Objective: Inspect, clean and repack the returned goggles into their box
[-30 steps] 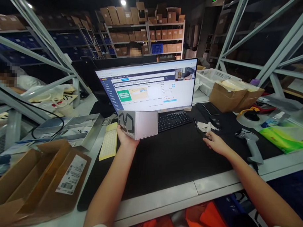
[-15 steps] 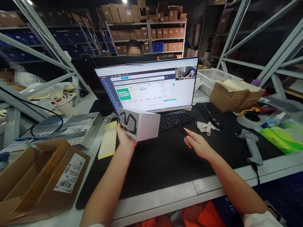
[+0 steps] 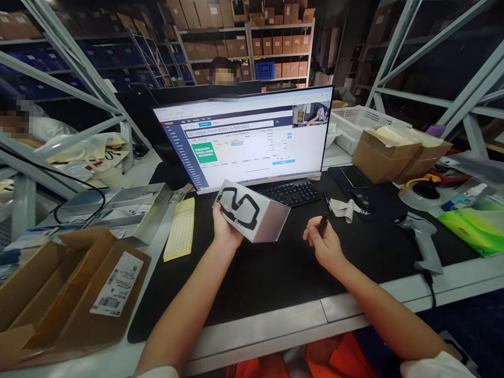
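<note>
My left hand (image 3: 228, 229) is closed around the lower left of a small light grey box (image 3: 251, 214) printed with a black goggle-like shape. The box is held tilted above the black desk mat (image 3: 257, 283), in front of the keyboard (image 3: 293, 193). To its right, my right hand (image 3: 324, 244) is closed on a slim black pen-like tool (image 3: 323, 224), which now points upward. Its lower part is hidden in my fingers. Behind both hands a lit monitor (image 3: 245, 142) shows a web page with a green panel.
An opened cardboard box (image 3: 78, 293) stands at the left, beside a yellow label pad (image 3: 180, 228) and a grey tray (image 3: 147, 213). On the right are a barcode scanner (image 3: 419, 239), a mouse (image 3: 361, 201), a phone (image 3: 355, 177) and a green packet (image 3: 477, 230). A person (image 3: 225, 72) is behind the monitor.
My left hand has moved right and turned the box, so its printed face shows more. My right hand has drawn back from the keyboard, and the black tool has swung upright.
</note>
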{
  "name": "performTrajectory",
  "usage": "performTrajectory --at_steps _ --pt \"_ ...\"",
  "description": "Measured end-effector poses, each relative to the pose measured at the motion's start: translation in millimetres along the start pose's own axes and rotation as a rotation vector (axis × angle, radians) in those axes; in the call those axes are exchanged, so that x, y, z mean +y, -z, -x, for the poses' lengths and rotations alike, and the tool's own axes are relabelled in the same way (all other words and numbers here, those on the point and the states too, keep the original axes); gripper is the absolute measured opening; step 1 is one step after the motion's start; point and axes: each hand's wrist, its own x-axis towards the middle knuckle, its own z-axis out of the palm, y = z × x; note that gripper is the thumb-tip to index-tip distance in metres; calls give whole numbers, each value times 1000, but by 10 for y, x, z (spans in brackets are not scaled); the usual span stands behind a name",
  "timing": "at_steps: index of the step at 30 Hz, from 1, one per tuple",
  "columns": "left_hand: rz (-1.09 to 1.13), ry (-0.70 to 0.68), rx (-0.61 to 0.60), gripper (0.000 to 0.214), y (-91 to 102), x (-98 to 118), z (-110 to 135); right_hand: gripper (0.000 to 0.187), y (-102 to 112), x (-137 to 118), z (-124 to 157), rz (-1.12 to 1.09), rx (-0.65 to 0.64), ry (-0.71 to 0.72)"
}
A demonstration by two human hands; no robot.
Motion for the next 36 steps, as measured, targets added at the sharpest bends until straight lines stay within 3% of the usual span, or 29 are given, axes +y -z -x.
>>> performTrajectory --at_steps 4,8,10,13,16,18,21,24,30,36 --pt "-128 173 -23 45 61 -271 70 38 -63 11 12 106 31 82" --pt "-263 334 -82 51 132 -430 147 46 -25 63 -71 -17 -74 -43" --pt "-321 258 -107 44 165 -464 157 49 0 88 -111 -176 -29 -206" --pt "-351 6 -134 21 212 -462 119 50 26 97 -160 -459 79 -427" --pt "-318 -141 -173 19 251 -375 45 51 30 72 -200 -661 83 -574" --pt "-310 -141 -237 24 271 -283 -3 52 17 61 -213 -721 10 -668" --pt "-320 11 -293 43 288 -154 -63 53 -15 81 -203 -722 -107 -712" --pt "-320 119 -206 52 294 -75 -111 50 -9 132 -184 -607 -137 -666" --pt "-244 6 -222 59 335 35 -198 28 178 41 -151 -162 18 -334" --pt "-192 -28 -293 71 438 123 -324 29 195 -287 -3 18 -250 -48"
